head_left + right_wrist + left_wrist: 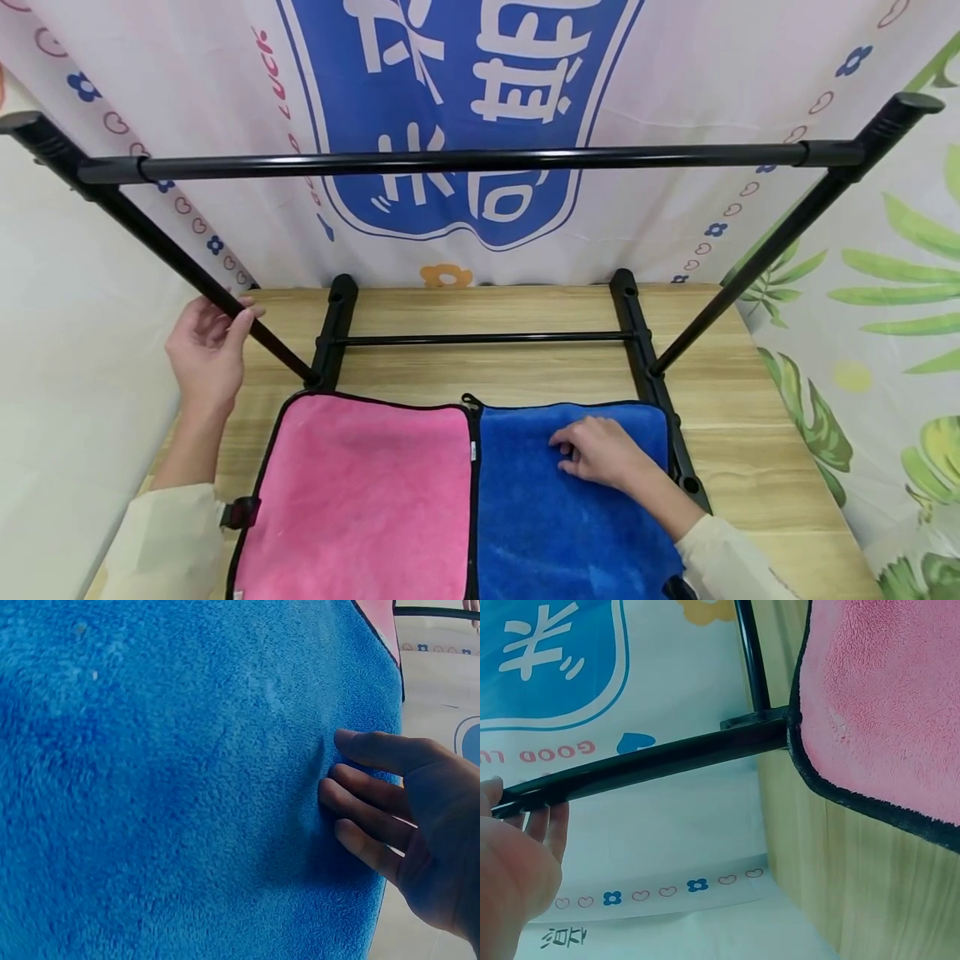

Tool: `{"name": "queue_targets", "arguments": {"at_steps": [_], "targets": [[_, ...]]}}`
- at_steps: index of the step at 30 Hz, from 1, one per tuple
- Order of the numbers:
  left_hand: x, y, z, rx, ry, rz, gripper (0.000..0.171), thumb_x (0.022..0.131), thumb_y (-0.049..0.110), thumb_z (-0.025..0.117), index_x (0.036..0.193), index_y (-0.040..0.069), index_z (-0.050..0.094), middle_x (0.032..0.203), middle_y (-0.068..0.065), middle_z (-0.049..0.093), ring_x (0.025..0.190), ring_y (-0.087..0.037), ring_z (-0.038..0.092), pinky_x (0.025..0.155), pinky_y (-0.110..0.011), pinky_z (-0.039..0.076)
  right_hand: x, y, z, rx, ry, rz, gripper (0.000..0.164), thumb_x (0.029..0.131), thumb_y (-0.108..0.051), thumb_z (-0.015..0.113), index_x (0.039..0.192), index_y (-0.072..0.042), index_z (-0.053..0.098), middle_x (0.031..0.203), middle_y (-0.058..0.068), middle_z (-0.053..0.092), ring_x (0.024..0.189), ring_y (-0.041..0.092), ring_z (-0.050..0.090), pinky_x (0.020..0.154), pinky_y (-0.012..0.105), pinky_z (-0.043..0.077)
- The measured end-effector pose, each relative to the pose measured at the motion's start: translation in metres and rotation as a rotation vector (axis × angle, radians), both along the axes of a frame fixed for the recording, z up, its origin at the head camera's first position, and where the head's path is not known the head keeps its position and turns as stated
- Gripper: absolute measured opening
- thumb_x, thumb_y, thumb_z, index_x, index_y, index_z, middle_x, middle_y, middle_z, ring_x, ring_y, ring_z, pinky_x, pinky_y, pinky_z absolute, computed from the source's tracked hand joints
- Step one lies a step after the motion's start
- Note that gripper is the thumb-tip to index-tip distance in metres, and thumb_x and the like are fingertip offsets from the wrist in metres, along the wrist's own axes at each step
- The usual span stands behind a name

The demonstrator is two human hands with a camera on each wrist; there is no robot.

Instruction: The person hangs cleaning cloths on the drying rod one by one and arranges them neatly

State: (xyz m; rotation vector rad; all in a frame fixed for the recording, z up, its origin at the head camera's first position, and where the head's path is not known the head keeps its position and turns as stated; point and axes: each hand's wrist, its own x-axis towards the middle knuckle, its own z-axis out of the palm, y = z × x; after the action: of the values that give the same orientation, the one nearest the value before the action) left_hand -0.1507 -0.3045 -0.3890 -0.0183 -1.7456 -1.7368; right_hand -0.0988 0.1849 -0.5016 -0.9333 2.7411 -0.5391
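looking stiff and fairly light, the black rack point(472, 161) stands on the desk point(780, 467). its smooth, shiny tubes may slip a little, so holding a pole on each side seems surer than one grip on the crossbar. the left hand point(210, 346) has thumb and fingers set narrowly around the rack's left pole point(172, 242), low down near its base.

at the front of the rack's base lie a pink cloth point(360, 492) and a blue cloth point(570, 533), both black-edged; whether they are joined i cannot tell. they look plush, soft and limp, best taken by the edging or corners. above the blue one, inside the rack's right side, the right hand point(600, 450) has its fingers loosely bent, gripping nothing; contact is unclear. behind the rack hangs a printed sheet point(675, 67).
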Motion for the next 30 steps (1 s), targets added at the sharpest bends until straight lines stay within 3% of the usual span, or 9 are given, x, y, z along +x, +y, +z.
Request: {"name": "queue_targets", "arguments": {"at_steps": [3, 7, 15, 30], "targets": [[-0.0008, -0.0010, -0.0015, 0.058, 0.054, -0.055, 0.025, 0.093, -0.014, 0.065, 0.112, 0.000, 0.072, 0.094, -0.008, 0.077, 0.079, -0.013, 0.075, 0.083, -0.019, 0.058, 0.0004, -0.0014, -0.0007, 0.022, 0.003, 0.009, 0.027, 0.084, -0.020, 0.087, 0.109, -0.014, 0.080, 0.089, -0.005, 0.074, 0.075, 0.005, 0.066, 0.066, 0.028, 0.057], [-0.0008, -0.0026, -0.0021, 0.081, 0.047, -0.088, 0.023, 0.093, -0.016, 0.064, 0.111, -0.003, 0.072, 0.091, -0.007, 0.077, 0.079, -0.014, 0.075, 0.084, -0.020, 0.059, -0.0020, -0.0007, -0.0012, 0.038, -0.019, 0.054, 0.030, 0.083, -0.021, 0.088, 0.111, -0.014, 0.079, 0.090, -0.007, 0.073, 0.076, 0.003, 0.063, 0.068, 0.029, 0.057], [-0.0011, -0.0046, -0.0031, 0.095, 0.029, -0.112, 0.021, 0.093, -0.014, 0.065, 0.112, -0.006, 0.071, 0.091, -0.009, 0.077, 0.080, -0.014, 0.075, 0.085, -0.021, 0.059, -0.0084, -0.0006, -0.0050, 0.047, -0.048, 0.146, 0.033, 0.082, -0.019, 0.088, 0.112, -0.012, 0.077, 0.091, -0.006, 0.071, 0.071, -0.003, 0.056, 0.068, 0.027, 0.056], [-0.0016, -0.0043, -0.0032, 0.061, 0.048, -0.104, 0.021, 0.093, -0.015, 0.064, 0.109, -0.004, 0.072, 0.092, -0.008, 0.077, 0.080, -0.014, 0.075, 0.083, -0.020, 0.059, -0.0088, -0.0044, -0.0061, 0.052, -0.048, 0.152, 0.028, 0.084, -0.013, 0.086, 0.110, -0.011, 0.077, 0.085, -0.008, 0.067, 0.073, 0.001, 0.057, 0.068, 0.028, 0.057]]}}
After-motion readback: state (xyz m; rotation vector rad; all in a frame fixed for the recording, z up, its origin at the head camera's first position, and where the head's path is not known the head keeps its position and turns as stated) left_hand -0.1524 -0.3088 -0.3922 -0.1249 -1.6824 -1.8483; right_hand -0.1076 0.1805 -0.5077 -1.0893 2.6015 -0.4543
